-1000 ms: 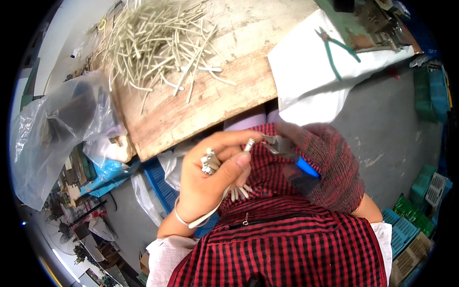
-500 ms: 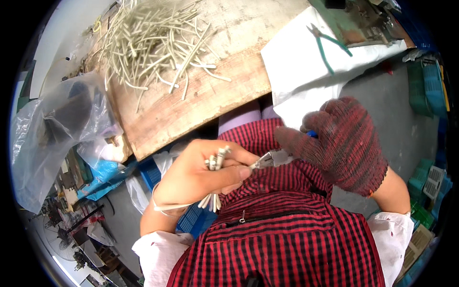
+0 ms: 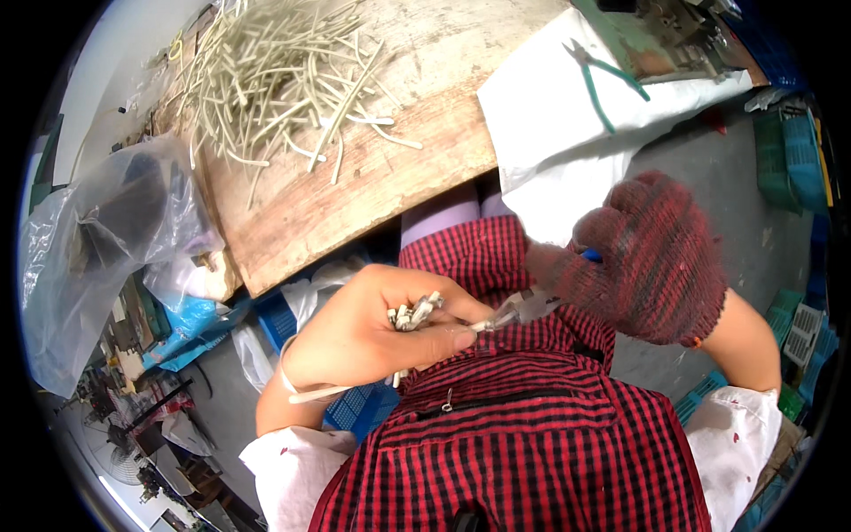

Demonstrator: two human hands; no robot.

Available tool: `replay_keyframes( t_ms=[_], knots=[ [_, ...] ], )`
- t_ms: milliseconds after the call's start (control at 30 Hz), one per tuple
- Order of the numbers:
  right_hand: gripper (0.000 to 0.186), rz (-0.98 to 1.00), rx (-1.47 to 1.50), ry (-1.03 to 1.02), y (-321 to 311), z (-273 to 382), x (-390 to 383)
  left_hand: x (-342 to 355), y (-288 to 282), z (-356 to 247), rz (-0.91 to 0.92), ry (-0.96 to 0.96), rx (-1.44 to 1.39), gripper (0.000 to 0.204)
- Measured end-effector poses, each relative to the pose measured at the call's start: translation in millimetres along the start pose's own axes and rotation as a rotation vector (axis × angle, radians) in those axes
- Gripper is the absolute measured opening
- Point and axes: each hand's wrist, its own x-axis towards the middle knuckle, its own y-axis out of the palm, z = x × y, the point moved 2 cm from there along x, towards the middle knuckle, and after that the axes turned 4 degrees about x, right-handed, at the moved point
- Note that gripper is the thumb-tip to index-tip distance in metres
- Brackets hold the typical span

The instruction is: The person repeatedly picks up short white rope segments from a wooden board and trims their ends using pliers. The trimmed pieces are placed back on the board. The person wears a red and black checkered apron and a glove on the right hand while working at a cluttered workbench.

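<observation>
Bare left hand (image 3: 372,332) grips a bundle of short pale stiff tube pieces (image 3: 412,315); gloved right hand (image 3: 651,257) clamps small metal pliers (image 3: 519,310) on one tip. Light, probably slippery, so pinch near the ends.

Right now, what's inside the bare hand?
The left hand holds a bunch of short pale tube pieces; their ends poke out above and below. The fingers cover their middles, so a count is impossible.

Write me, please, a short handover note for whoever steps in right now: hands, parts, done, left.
Left hand: bare, gripping a bundle of short pale tubes over the lap.
Right hand: in a knitted glove, holding pliers whose tip meets one tube at the left fingertips.
Done: a handful gathered in the left hand.
Left: a big pile of tubes on the wooden board; spare green-handled pliers on the white sheet.
</observation>
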Motion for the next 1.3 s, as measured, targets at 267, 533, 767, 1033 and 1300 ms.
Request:
replay_keyframes(
  t_ms=[267,533,767,1033,1300],
  knots=[
    [0.04,-0.191,0.953,0.767,51,21,-35,13,-10,46,-0.04,0.146,-0.488,0.022],
    [0.038,-0.328,1.631,1.322,81,33,-65,33,46,128,-0.154,0.085,-0.913,0.025],
    [0.036,-0.314,1.521,1.169,76,34,-54,59,-101,-3,-1.131,0.665,1.029,0.021],
    [0.034,-0.289,1.482,1.2,77,37,-59,124,-77,10,-1.109,0.452,1.346,0.025],
    [0.042,-0.146,2.106,1.114,86,27,-42,40,-84,-18,-0.814,0.649,0.18,0.012]
  ],
)
